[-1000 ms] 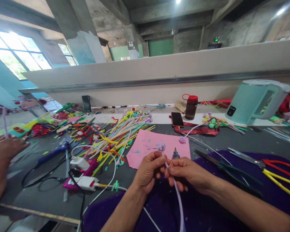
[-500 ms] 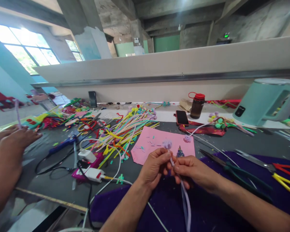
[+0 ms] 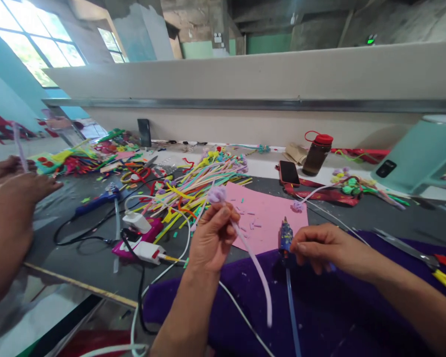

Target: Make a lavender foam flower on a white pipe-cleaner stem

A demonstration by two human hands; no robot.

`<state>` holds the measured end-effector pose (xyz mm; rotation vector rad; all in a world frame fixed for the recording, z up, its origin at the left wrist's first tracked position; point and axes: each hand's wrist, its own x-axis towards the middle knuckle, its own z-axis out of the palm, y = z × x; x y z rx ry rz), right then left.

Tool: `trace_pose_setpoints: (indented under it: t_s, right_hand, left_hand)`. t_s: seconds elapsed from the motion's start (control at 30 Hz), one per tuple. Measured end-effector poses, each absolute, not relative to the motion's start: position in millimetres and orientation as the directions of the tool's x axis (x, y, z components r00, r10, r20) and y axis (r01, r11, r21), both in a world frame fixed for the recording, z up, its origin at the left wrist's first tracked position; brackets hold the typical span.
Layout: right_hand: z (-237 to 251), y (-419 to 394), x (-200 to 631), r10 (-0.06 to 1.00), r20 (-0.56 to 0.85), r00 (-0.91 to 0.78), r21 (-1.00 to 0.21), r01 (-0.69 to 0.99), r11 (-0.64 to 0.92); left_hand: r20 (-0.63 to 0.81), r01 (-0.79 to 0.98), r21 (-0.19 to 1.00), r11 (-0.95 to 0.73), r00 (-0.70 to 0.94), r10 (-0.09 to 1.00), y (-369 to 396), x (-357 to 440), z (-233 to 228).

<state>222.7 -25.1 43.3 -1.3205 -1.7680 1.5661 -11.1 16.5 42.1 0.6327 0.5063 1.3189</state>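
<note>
My left hand (image 3: pixel 215 233) pinches a lilac pipe-cleaner flower (image 3: pixel 217 194) just beneath its fluffy head. The flower's pale stem (image 3: pixel 255 265) curves down to the right, its lower end free. On the right, my right hand (image 3: pixel 317 245) is closed at the side of a blue hot glue gun (image 3: pixel 285 237), its curled fingers over the handle, which is mostly hidden. The glue gun's nozzle points away from me, and a long clear glue stick (image 3: pixel 293 312) trails from its back. Under the gun's front lies a pink sheet (image 3: pixel 269 210) with small lilac and green clippings.
Another person's hands (image 3: pixel 18 186) hold a lilac stem at far left. Bundled pipe cleaners (image 3: pixel 204 183), a second glue gun (image 3: pixel 96 202) and a power strip (image 3: pixel 141 243) with cables lie left. Scissors (image 3: pixel 412 250), a phone (image 3: pixel 289 172), a bottle (image 3: pixel 317 154) and a kettle (image 3: pixel 412 158) are right.
My hands have parted. The left has carried the flower up and to the left; the right has let go of the stem and moved right to the glue gun.
</note>
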Motion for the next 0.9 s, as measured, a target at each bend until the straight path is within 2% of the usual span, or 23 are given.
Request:
trace_pose_setpoints:
  t_s: [0.17,0.7,0.83,0.9]
  right_hand:
    - [47.2,-18.7,212.6,0.829,-0.267,-0.491,-0.905,0.424,-0.041]
    - [20.0,9.1,188.2,0.846,-0.181,-0.502,-0.832,0.537,0.140]
    - [39.6,3.5,202.3,0.878,-0.157,-0.453,-0.835,0.535,0.127]
    - [57.2,-1.2,219.4,0.927,-0.076,-0.367,-0.822,0.549,0.150]
  left_hand:
    - [0.122,-0.759,0.648,0.054,0.173,0.977,19.8,-20.9,43.4]
    - [0.113,-0.845,0.525,0.101,0.187,0.976,21.1,-26.9,48.0]
    - [0.100,-0.827,0.547,0.132,0.221,0.970,20.8,-24.6,45.0]
    - [0.084,-0.821,0.553,0.143,0.226,0.970,21.0,-23.6,43.4]
